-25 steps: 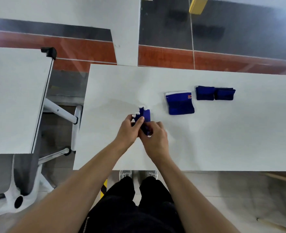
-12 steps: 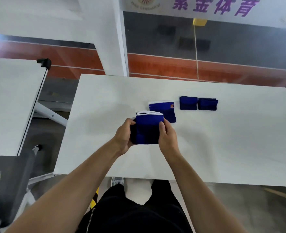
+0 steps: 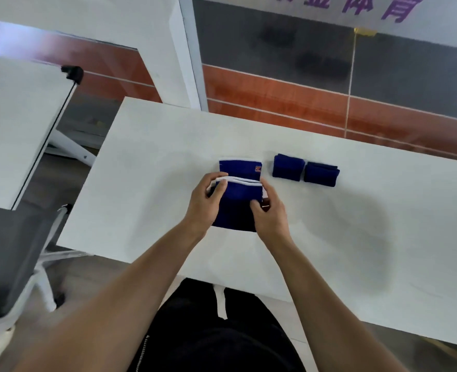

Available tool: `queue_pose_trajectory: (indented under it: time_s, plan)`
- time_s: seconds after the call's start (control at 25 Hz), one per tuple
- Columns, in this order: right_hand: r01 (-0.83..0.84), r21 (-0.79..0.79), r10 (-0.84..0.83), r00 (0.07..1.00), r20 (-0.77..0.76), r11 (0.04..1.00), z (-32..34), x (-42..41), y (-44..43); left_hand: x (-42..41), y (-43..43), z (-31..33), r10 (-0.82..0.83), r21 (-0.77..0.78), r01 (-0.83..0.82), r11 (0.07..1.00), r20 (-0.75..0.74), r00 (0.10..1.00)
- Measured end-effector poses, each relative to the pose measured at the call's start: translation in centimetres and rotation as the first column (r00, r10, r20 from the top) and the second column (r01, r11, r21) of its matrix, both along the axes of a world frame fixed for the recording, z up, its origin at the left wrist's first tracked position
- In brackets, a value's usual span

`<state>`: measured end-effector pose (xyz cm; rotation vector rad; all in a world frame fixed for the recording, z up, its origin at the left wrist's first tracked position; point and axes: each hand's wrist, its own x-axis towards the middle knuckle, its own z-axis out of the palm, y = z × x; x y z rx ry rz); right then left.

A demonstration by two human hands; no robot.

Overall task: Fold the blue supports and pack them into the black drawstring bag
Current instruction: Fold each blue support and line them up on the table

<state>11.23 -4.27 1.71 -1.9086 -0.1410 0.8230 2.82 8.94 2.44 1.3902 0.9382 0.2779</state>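
Observation:
A blue support with a white top edge (image 3: pixel 236 205) is held flat just over the white table (image 3: pixel 155 146). My left hand (image 3: pixel 207 204) grips its left side and my right hand (image 3: pixel 269 213) grips its right side. Right behind it lies a second blue support (image 3: pixel 242 167) with a white edge and a small red logo. Two smaller folded blue supports, one (image 3: pixel 287 167) beside the other (image 3: pixel 321 175), rest further right. No black drawstring bag is in view.
A second white table (image 3: pixel 12 130) stands to the left across a gap. An office chair (image 3: pixel 7 259) sits at the lower left. The floor beyond the table is grey with an orange band. My black-clad legs are below the table's near edge.
The support went from a small bunch between my fingers to a spread rectangle held by both sides. It now sits nearer the support with the logo. The camera tilted up.

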Motion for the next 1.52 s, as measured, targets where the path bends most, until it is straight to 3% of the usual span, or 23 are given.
queue_pose_trajectory:
  time_s: [0.24,0.48,0.64,0.92,1.0,1.12,1.2,1.28,1.36,1.4,1.52]
  plan:
    - [0.106,0.030,-0.103,0.991,-0.081,0.994,-0.8,1.6,1.4,2.1,0.4,-2.3,0.029,0.005,-0.029,1.000,-0.191,0.981]
    - [0.203,0.030,-0.200,0.976,-0.089,0.979,-2.6,4.9,4.3,5.6,3.4,-3.2,-0.103,0.311,0.214,0.926,-0.338,0.936]
    - [0.213,-0.041,-0.212,0.977,0.030,0.976,-4.0,7.1,6.2,8.6,5.7,-5.5,-0.124,0.479,0.286,0.830,-0.342,0.932]
    - [0.063,-0.151,-0.020,0.963,0.270,0.987,-7.4,7.9,6.9,9.7,5.7,-8.7,-0.032,0.648,0.332,0.685,-0.429,0.903]
    - [0.042,-0.199,0.026,0.945,0.326,0.979,-7.6,8.1,7.1,9.5,5.8,-8.7,0.038,0.781,0.321,0.535,-0.402,0.915]
    - [0.043,-0.252,0.046,0.941,0.336,0.967,-7.8,8.3,7.7,8.1,5.4,-9.6,-0.119,0.866,0.457,0.202,-0.442,0.889]
    - [0.054,-0.265,0.044,0.936,0.350,0.963,-7.6,8.1,7.9,6.9,4.6,-10.2,-0.213,0.796,0.587,0.148,-0.554,0.805]
    - [0.051,-0.339,0.153,0.824,0.546,0.939,-7.5,7.6,7.3,6.4,4.1,-10.6,-0.246,0.710,0.675,0.201,-0.630,0.736]
    - [-0.009,-0.418,0.340,0.601,0.724,0.908,-8.3,6.5,5.5,6.4,4.0,-10.6,-0.243,0.681,0.694,0.233,-0.650,0.720]
    - [-0.064,-0.448,0.411,0.529,0.743,0.892,-8.8,5.7,4.4,6.6,4.0,-10.6,-0.240,0.672,0.702,0.235,-0.660,0.712]
    - [-0.126,-0.529,0.508,0.531,0.678,0.839,-9.8,4.3,2.8,7.0,4.0,-11.1,-0.229,0.637,0.732,0.240,-0.696,0.681]
